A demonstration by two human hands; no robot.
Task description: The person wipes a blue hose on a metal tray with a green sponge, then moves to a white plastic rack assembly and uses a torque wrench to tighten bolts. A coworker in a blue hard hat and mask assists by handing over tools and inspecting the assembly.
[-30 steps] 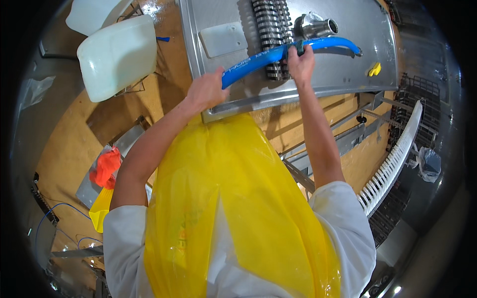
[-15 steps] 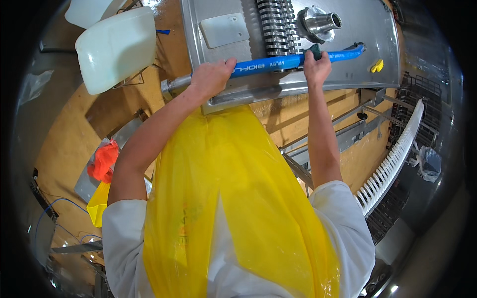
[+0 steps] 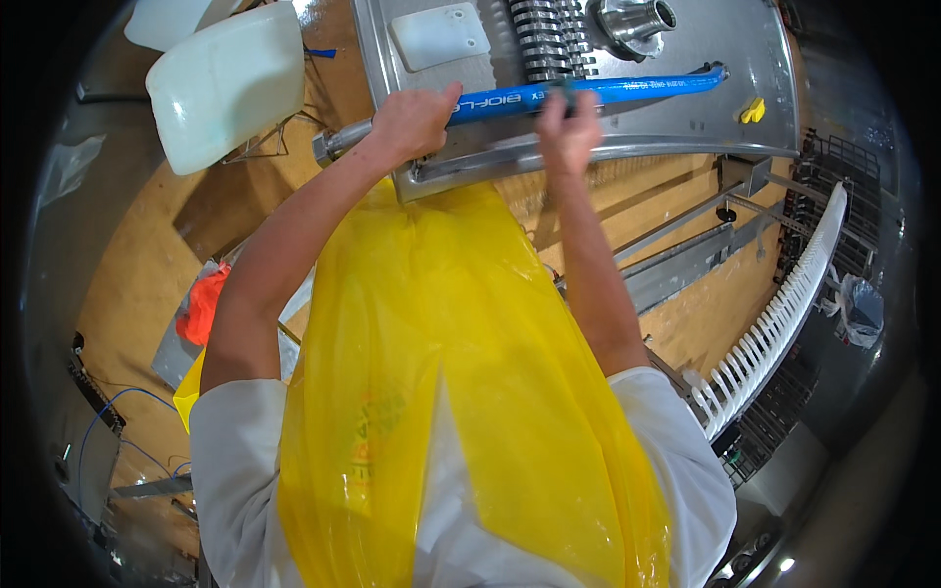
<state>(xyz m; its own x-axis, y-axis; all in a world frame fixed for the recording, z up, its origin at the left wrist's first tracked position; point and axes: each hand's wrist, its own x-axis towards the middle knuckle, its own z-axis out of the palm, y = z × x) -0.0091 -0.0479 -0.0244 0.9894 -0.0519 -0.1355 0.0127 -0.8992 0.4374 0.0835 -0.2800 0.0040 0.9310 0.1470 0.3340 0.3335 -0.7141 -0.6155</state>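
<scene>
One hose (image 3: 588, 93), blue, lies nearly level across the steel machine top (image 3: 716, 59), from the left hand out to the right edge near one small yellow clip (image 3: 752, 110).

Left hand (image 3: 412, 122): fingers wrapped tight around the hose's left end, where a single metal fitting (image 3: 338, 143) sticks out past the fist, clear of the panel's left edge.

Right hand (image 3: 569, 132): fingers pressed together and curled up over the hose at mid-length, just below the roller stack. Thumb hidden, so whether it fully closes around the hose is not visible.

Both forearms come up from the lower edge, two hands on one hose, well apart along it.

On the machine top: one stack of ribbed rollers (image 3: 544, 39) directly behind the hose, one shiny round hub (image 3: 637, 18) to its right, one pale rectangular plate (image 3: 439, 34) to its left.

One yellow apron (image 3: 461, 392) covers the person's front, over a white shirt.

Off to the left: one white canister (image 3: 225, 83). Lower left on the floor: one orange rag (image 3: 203, 304). Right side: one white toothed conveyor strip (image 3: 784, 304) curving down.
</scene>
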